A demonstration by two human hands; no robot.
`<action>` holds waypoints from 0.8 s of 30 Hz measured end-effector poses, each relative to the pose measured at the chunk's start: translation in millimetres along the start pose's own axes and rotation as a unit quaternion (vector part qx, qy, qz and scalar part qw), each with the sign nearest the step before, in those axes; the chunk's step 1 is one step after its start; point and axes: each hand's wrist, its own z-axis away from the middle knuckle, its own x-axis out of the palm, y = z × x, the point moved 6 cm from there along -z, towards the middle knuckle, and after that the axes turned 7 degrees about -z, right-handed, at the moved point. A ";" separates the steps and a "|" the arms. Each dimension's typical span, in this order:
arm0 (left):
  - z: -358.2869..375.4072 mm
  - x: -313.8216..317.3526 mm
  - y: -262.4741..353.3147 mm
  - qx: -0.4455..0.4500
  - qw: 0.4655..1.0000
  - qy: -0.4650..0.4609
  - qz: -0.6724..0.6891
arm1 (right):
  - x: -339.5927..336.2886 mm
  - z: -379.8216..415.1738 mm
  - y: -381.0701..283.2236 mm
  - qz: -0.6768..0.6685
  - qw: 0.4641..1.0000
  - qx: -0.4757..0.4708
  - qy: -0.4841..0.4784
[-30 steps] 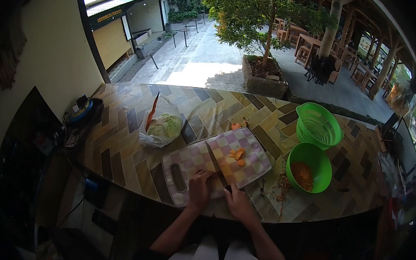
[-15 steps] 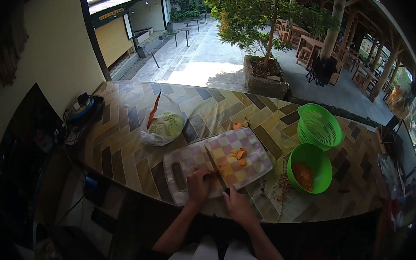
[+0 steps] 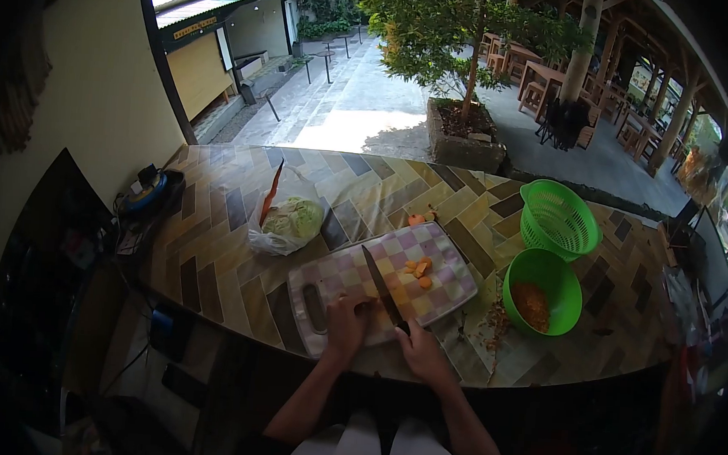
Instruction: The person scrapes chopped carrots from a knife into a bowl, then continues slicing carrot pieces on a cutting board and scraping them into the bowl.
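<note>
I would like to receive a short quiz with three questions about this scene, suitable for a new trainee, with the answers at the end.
1. Multiple choice. Which hand grips the knife? A) left B) right C) neither
2. True or false? The green bowl stands on the cutting board.
3. Short answer. Seen from the camera, which thing stands just behind the green bowl?

Key
1. B, the right hand.
2. False. The green bowl stands on the table, to the right of the cutting board.
3. The green colander.
</note>
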 end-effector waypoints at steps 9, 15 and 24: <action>-3.4 1.7 -5.5 -0.019 0.999 0.000 0.032 | 10.1 8.5 -7.6 0.070 0.997 0.036 -0.016; -2.5 -1.7 -1.2 -0.006 0.999 0.004 0.045 | 21.0 -1.7 -11.9 0.172 0.982 0.071 -0.035; -11.0 1.1 11.0 -0.005 0.997 -0.006 0.077 | 2.9 -7.8 28.6 -0.120 0.985 0.096 -0.075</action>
